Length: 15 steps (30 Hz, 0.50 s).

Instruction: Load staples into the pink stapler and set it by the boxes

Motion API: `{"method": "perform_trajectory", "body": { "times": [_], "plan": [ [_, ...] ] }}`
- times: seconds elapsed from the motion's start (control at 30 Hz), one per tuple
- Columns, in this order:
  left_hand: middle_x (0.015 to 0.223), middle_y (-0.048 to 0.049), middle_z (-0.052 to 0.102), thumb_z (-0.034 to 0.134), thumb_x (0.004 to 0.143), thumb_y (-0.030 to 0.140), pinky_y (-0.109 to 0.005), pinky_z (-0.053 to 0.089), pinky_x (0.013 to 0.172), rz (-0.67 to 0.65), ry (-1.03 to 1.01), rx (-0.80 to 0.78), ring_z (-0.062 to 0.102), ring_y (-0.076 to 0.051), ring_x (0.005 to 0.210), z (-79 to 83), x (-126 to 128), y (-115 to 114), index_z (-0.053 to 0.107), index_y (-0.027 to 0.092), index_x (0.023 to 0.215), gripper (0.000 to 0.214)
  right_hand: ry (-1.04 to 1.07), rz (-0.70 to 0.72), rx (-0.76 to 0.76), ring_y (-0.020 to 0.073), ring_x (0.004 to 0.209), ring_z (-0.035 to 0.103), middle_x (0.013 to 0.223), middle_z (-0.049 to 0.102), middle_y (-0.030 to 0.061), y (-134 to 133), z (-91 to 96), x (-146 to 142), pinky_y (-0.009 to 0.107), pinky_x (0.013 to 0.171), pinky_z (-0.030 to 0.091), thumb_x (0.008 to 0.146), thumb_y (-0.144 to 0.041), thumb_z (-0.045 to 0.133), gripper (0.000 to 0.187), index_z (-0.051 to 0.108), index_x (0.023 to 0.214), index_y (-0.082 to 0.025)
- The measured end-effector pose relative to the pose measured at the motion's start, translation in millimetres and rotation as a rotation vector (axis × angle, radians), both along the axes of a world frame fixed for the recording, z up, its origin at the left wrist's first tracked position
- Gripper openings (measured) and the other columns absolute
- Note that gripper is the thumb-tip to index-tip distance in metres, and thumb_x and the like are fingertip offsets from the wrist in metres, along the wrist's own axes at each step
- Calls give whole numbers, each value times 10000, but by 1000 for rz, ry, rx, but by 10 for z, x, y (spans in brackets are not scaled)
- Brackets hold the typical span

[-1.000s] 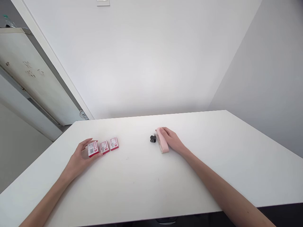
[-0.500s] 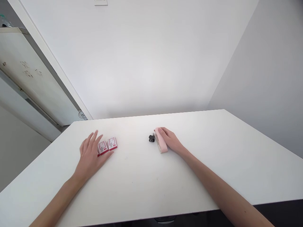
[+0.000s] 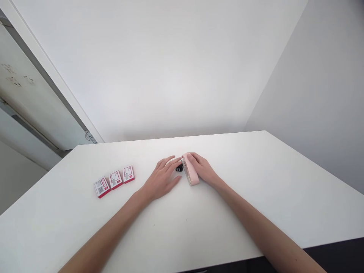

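My right hand [image 3: 202,167] is closed around a pink stapler [image 3: 191,172] on the white table, thumb on top and fingers along its far side. Just left of the stapler is a small black object [image 3: 179,168], perhaps a staple remover, partly covered by fingers. My left hand [image 3: 161,178] is open beside it, fingers and thumb apart on either side of the black object. The left fingertips come close to the stapler; whether they touch it I cannot tell.
Three small white and red boxes [image 3: 115,179] with printed labels stand in a slanting row on the left of the table [image 3: 159,235]. A white wall [image 3: 170,76] rises behind the table's far edge. A door frame [image 3: 57,76] is at the left.
My left hand has moved right, away from the small boxes and over to the black object beside the stapler. My right hand keeps its hold on the stapler. The view has shifted slightly.
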<state>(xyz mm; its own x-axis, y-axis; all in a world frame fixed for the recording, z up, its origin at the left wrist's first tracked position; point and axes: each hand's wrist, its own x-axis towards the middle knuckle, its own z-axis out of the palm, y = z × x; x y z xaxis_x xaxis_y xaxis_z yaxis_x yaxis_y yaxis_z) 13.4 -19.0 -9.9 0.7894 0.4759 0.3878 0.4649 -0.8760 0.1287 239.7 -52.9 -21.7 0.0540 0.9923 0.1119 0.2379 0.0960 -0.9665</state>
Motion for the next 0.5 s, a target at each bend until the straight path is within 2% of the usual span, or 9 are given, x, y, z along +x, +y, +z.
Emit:
{"method": "perform_trajectory", "body": {
  "times": [0.13, 0.23, 0.37, 0.5],
  "plan": [
    [1527, -32, 568, 436, 1059, 281, -503, 373, 1208, -31, 11, -33, 353, -266, 1536, -24, 45, 37, 472, 281, 1494, 436, 17, 1, -21, 240, 1135, 652, 1291, 712, 28, 26, -15, -1, 375, 969, 503, 1010, -650, 447, 491, 683, 1264, -302],
    [1509, -44, 586, 442, 1038, 256, -520, 377, 1197, 6, -6, -26, 379, -281, 1520, -44, 23, 35, 486, 269, 1488, 453, 15, -5, -27, 243, 1137, 648, 1299, 708, 27, 21, -14, -3, 385, 979, 503, 1010, -652, 447, 493, 681, 1275, -308],
    [1448, -77, 636, 462, 1007, 268, -540, 362, 1191, 184, -35, 21, 453, -313, 1464, -91, 0, 28, 580, 228, 1377, 391, 4, -12, -43, 250, 1153, 638, 1305, 701, 26, -1, 7, -9, 399, 991, 496, 1009, -655, 447, 489, 686, 1274, -321],
    [1386, -139, 665, 472, 978, 284, -576, 334, 1183, 404, -32, 70, 515, -355, 1400, -134, -73, 54, 608, 198, 1302, 362, -2, -11, -80, 252, 1099, 652, 1270, 706, 30, -11, 16, -16, 390, 914, 519, 1000, -680, 434, 510, 680, 1273, -326]
  ]
}}
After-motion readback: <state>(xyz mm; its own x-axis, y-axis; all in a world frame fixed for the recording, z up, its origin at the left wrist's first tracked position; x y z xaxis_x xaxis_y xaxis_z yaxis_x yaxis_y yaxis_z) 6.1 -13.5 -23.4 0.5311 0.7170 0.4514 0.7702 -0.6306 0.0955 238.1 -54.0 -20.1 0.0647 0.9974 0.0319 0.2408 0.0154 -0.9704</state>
